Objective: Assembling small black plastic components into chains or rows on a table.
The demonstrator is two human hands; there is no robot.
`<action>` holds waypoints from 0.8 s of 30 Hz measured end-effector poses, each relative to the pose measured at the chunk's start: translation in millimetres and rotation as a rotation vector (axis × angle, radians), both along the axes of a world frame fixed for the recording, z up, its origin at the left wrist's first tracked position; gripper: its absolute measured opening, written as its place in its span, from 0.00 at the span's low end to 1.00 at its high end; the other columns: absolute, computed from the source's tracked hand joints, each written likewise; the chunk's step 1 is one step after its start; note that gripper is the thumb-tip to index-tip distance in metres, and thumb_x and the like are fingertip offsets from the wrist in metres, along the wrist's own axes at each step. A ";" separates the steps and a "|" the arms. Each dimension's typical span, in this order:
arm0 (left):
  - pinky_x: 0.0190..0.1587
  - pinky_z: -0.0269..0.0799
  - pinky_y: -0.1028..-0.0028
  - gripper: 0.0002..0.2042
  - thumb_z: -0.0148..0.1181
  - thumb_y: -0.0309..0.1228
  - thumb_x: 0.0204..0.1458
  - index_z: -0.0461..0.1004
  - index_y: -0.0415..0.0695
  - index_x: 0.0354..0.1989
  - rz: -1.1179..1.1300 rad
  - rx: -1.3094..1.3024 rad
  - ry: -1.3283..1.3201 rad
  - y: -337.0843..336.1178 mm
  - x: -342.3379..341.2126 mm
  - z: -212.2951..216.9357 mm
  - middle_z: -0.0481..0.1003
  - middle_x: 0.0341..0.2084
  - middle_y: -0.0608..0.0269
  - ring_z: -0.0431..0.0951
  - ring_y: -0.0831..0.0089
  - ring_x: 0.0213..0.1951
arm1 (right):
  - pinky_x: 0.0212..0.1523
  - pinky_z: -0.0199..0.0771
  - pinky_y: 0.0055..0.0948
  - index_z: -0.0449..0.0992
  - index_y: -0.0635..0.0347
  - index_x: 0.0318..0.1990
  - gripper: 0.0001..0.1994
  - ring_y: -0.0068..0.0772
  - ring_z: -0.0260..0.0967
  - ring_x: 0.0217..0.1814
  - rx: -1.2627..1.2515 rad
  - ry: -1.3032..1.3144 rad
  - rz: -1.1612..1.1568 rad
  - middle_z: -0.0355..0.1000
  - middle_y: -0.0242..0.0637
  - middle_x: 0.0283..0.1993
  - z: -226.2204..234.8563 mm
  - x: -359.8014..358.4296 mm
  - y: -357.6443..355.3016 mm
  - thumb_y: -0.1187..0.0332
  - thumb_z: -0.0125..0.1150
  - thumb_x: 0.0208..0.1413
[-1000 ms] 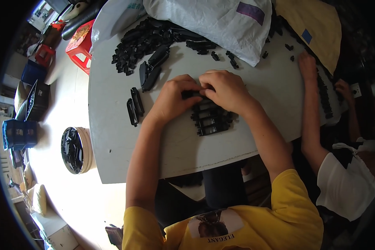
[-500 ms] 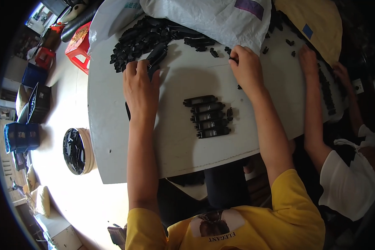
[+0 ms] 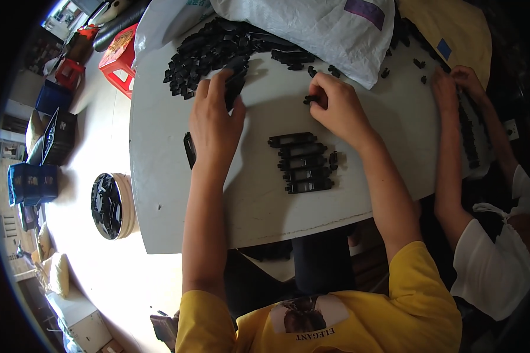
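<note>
My left hand (image 3: 217,115) has its thumb and fingers closed round a long black plastic part (image 3: 237,79), at the near edge of a heap of black parts (image 3: 203,50). Between thumb and forefinger, my right hand (image 3: 337,106) pinches a small black plastic piece (image 3: 310,100) above the table. Several long black housings (image 3: 303,162) lie side by side in a column between my forearms. A small black clip (image 3: 334,159) is just right of them. Beside my left wrist lies another black part (image 3: 189,150), partly hidden by it.
White plastic bags (image 3: 312,29) cover the far side of the grey table (image 3: 159,182). At the right, a co-worker's hands (image 3: 447,88) are near a brown paper bag (image 3: 453,29). A round bucket (image 3: 123,206) of black parts and a red stool (image 3: 119,62) stand left.
My right hand has drawn back toward me and left with the small piece. My left hand has shifted slightly right with the long part. The co-worker's hands have come closer together.
</note>
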State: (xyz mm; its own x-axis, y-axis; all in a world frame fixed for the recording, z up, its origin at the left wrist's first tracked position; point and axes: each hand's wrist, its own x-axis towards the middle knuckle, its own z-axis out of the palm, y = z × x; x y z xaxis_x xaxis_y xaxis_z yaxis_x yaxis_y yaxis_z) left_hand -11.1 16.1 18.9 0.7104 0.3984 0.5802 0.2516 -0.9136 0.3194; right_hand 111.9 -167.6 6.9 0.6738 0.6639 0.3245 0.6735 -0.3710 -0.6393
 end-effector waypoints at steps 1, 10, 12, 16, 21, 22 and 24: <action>0.33 0.70 0.72 0.18 0.63 0.20 0.41 0.72 0.43 0.43 -0.135 -0.280 -0.088 -2.4 2.7 0.7 0.70 0.27 0.64 0.72 0.72 0.30 | 0.34 0.70 0.23 0.68 0.65 0.32 0.07 0.19 0.69 0.30 0.000 0.002 -0.002 0.70 0.31 0.28 -0.2 0.0 -0.3 0.80 0.58 0.46; 0.32 0.70 0.79 0.10 0.66 0.22 0.45 0.77 0.40 0.38 -0.460 -0.821 0.013 -7.7 12.4 -21.2 0.76 0.29 0.64 0.74 0.80 0.26 | 0.33 0.68 0.22 0.73 0.63 0.34 0.06 0.19 0.69 0.33 0.269 0.219 0.062 0.73 0.29 0.30 12.1 -4.8 2.0 0.78 0.61 0.47; 0.35 0.72 0.76 0.10 0.66 0.23 0.44 0.79 0.41 0.37 -0.433 -0.773 0.046 -10.3 11.9 -18.2 0.77 0.31 0.61 0.77 0.73 0.29 | 0.34 0.67 0.21 0.74 0.62 0.35 0.06 0.20 0.70 0.35 0.277 0.223 0.126 0.73 0.28 0.31 10.5 -6.8 4.9 0.77 0.62 0.48; 0.39 0.72 0.72 0.11 0.67 0.24 0.41 0.79 0.42 0.36 -0.465 -0.383 0.010 -6.9 15.9 -23.4 0.76 0.31 0.59 0.77 0.66 0.33 | 0.35 0.68 0.24 0.74 0.61 0.34 0.06 0.24 0.71 0.36 0.273 0.065 0.165 0.73 0.30 0.32 3.4 -11.7 12.0 0.78 0.62 0.47; 0.41 0.72 0.68 0.12 0.67 0.23 0.39 0.79 0.40 0.35 -0.527 -0.588 0.051 -8.5 13.6 -21.4 0.76 0.32 0.57 0.76 0.60 0.35 | 0.38 0.71 0.31 0.73 0.61 0.31 0.08 0.37 0.69 0.37 0.197 -0.221 0.192 0.73 0.35 0.33 -2.5 -14.1 16.1 0.80 0.64 0.43; 0.41 0.72 0.68 0.12 0.67 0.23 0.39 0.79 0.40 0.35 -0.523 -0.588 0.051 -7.9 13.1 -21.2 0.76 0.32 0.57 0.76 0.60 0.35 | 0.38 0.71 0.31 0.73 0.61 0.31 0.08 0.37 0.69 0.37 0.198 -0.219 0.195 0.73 0.35 0.33 -2.8 -14.6 17.3 0.80 0.64 0.43; 0.40 0.72 0.69 0.12 0.67 0.23 0.38 0.79 0.40 0.35 -0.533 -0.543 0.067 -6.9 13.6 -20.8 0.76 0.32 0.57 0.76 0.60 0.35 | 0.39 0.71 0.31 0.74 0.61 0.30 0.07 0.38 0.70 0.38 0.196 -0.254 0.204 0.73 0.35 0.33 -2.0 -15.1 17.9 0.80 0.64 0.42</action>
